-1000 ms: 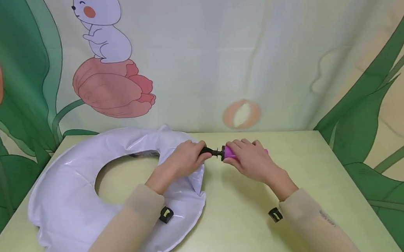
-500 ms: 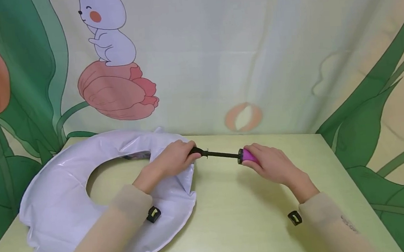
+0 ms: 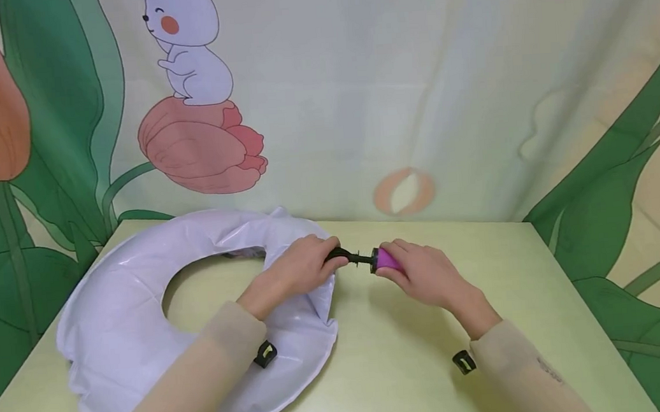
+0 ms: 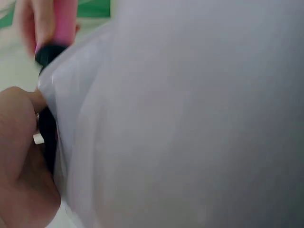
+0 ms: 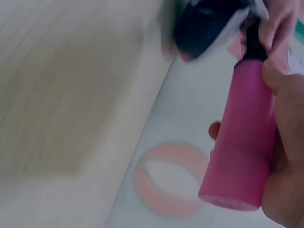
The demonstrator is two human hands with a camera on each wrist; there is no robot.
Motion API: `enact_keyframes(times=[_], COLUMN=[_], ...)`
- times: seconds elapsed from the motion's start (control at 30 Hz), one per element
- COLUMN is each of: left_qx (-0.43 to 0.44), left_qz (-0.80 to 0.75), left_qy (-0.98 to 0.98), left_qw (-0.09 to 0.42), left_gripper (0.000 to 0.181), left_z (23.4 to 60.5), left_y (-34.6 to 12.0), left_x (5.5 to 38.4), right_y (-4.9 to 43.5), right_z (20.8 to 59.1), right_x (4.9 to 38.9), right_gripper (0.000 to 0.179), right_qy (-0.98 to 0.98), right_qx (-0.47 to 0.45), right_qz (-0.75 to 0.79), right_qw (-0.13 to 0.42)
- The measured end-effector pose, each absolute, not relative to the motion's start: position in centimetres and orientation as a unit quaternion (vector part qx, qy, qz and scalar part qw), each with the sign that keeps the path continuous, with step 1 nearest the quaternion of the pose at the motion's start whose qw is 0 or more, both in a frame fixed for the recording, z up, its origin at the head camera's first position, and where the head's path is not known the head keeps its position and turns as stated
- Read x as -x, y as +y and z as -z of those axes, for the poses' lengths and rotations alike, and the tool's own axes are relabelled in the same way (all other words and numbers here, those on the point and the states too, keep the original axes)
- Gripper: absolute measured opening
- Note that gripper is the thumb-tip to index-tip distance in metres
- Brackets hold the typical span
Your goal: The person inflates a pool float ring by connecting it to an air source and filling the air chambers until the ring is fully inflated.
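A small hand pump has a magenta barrel (image 3: 388, 259) and a black handle (image 3: 340, 254). My left hand (image 3: 298, 269) grips the handle above the right side of a pale lavender swim ring (image 3: 116, 323). The barrel is held by my right hand (image 3: 426, 272), out to the right over the table. Between the two shows only a short stretch of black rod. The ring lies flat, puffed but wrinkled along its edge. In the left wrist view its vinyl (image 4: 190, 118) fills most of the picture. The right wrist view shows fingers and thumb wrapped around the pink barrel (image 5: 242, 137).
Everything stands on a pale yellow-green table (image 3: 387, 368). Close behind its far edge hangs a printed curtain (image 3: 323, 104) with tulips and a rabbit. Black wrist camera mounts (image 3: 265, 354) stick out from both sleeves.
My right hand first drew the barrel rightward, baring a long rod, then came back left, so the rod is mostly covered again. The left hand kept its grip on the handle.
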State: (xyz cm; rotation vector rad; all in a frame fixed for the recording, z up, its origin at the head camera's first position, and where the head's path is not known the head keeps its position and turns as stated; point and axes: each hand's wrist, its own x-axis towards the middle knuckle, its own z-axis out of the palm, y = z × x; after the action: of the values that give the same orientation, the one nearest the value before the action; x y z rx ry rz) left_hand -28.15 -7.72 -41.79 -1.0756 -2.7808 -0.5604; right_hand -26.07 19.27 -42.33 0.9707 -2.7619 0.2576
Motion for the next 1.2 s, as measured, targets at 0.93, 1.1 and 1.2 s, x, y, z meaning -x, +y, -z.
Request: enact_keyframes(times=[0.93,1.1,1.2], left_qx=[0.369,0.362,0.349], left_qz=[0.193,0.197,0.202], left_qy=[-0.9,-0.907,-0.913], left_qw=[0.129,0.086,0.061], left_gripper=[0.025,0.025,0.025], left_z=[42.0,41.8,41.8], left_y=[-6.6,-7.1,-7.8], left_x=[28.6,28.4,28.7], right_y=[17.5,19.5,21.2], right_z=[41.0,41.7,41.6], right_x=[27.0,26.5,26.3], right_gripper=[0.049,0.043,0.041], right_qy=[-0.926,-0.932,-0.936], right_qx=[-0.344,-0.332,-0.322], right_qz=[-0.04,-0.089,-0.107], right_qw=[0.151,0.116,0.094])
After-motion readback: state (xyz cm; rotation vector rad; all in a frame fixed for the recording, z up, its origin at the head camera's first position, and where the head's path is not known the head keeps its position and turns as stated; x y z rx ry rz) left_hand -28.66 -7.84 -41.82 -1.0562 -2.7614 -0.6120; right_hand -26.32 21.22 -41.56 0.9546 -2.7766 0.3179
